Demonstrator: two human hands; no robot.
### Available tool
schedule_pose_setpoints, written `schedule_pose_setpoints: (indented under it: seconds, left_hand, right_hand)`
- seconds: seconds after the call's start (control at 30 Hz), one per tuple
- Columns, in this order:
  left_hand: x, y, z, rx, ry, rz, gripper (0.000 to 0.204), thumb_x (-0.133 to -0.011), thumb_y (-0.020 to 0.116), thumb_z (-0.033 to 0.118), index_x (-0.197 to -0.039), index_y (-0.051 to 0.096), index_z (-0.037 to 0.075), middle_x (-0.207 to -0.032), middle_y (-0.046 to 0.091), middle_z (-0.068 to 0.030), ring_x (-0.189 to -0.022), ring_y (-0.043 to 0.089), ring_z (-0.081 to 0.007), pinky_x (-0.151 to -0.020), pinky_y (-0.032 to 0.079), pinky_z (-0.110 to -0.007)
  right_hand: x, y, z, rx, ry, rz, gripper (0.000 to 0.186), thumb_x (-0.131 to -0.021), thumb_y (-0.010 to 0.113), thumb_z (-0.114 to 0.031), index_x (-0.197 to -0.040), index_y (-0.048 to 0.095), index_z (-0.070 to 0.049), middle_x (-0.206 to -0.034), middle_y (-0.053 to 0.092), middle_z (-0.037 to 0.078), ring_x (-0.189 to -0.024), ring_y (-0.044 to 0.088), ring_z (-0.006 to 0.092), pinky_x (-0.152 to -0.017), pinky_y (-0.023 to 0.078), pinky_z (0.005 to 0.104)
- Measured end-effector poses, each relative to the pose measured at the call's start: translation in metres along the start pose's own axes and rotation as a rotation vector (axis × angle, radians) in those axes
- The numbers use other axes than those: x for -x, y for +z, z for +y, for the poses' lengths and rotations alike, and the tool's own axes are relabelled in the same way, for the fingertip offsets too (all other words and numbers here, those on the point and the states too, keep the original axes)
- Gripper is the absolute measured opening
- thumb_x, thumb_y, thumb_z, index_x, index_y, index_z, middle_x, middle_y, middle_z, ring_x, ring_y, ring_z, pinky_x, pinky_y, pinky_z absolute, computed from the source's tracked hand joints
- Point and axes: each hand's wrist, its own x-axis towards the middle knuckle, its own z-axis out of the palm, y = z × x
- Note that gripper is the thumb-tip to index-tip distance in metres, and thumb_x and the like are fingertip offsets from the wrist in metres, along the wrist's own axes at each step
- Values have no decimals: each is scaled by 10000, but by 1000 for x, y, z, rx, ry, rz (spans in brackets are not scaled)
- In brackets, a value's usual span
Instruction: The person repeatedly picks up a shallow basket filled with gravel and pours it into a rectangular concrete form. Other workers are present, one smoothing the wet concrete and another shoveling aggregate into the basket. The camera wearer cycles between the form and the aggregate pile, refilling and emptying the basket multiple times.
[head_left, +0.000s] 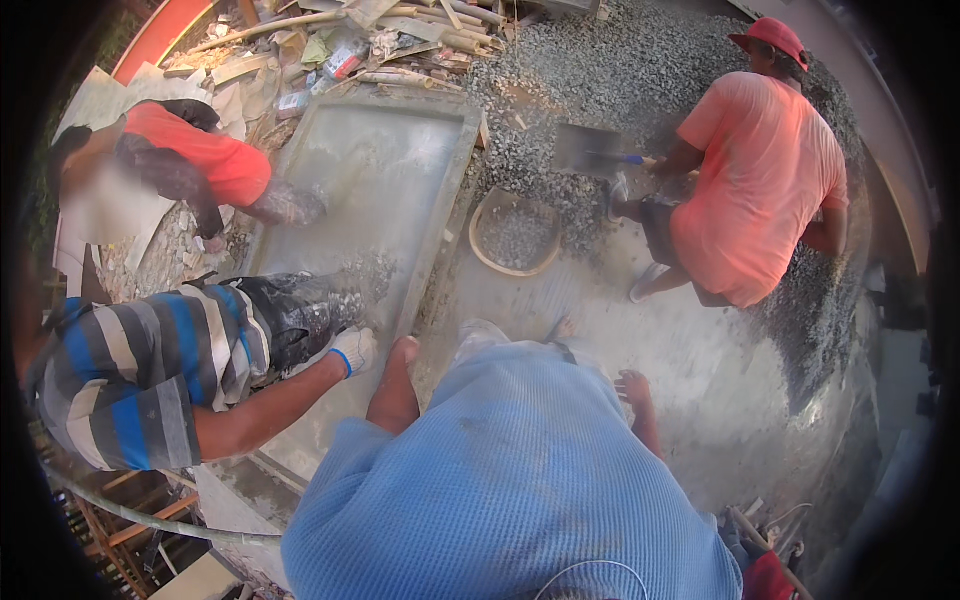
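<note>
My left hand [404, 351] is low at the edge of a shallow concrete trough [435, 250], just right of a co-worker's white-gloved hand [354, 350]. Its fingers are too small and blurred to make out. To the right of my blue shirt, my right hand [632, 387] hangs over the wet grey floor [700, 400], fingers apart and nothing in them. Ahead of me on the floor sits a round pan [476, 243] holding gravel.
At the right, a person in an orange shirt [760, 180] holds a shovel [588, 150] by a gravel heap [640, 60]. Two people bend at the left, one in a striped shirt [150, 360], one in red [205, 155]. Wood scraps and rubbish [350, 50] lie behind the trough.
</note>
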Motion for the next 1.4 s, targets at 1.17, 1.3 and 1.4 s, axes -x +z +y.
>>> schedule_pose_setpoints:
  seconds: [1.17, 1.3, 1.4]
  left_hand:
    - [-13, -14, 150, -513, 69, 62, 376, -862, 517, 303, -1062, 614, 0, -1098, 609, -188, -1036, 587, -331, -864, 460, -448]
    - [68, 61, -31, 592, -557, -142, 362, -903, 478, 317, -1115, 568, 37, -977, 640, -166, -925, 624, -314, -770, 475, -510]
    - [107, 111, -73, 699, -597, -182, 396, -929, 439, 345, -1239, 463, 100, -1050, 616, -153, -969, 607, -334, -780, 453, -537]
  right_hand:
    - [-11, -55, -161, -388, -530, -616, 472, -950, 425, -328, -1323, 419, -38, -1131, 583, 166, -980, 610, 279, -835, 486, 381]
    - [-51, -112, 12, 971, -46, 188, 477, -846, 555, -271, -1206, 520, 41, -1076, 621, 218, -1004, 620, 245, -825, 487, 380]
    - [-40, -145, 107, 136, 478, 106, 348, -864, 504, -210, -1153, 537, -19, -1115, 607, 172, -979, 619, 283, -800, 475, 477]
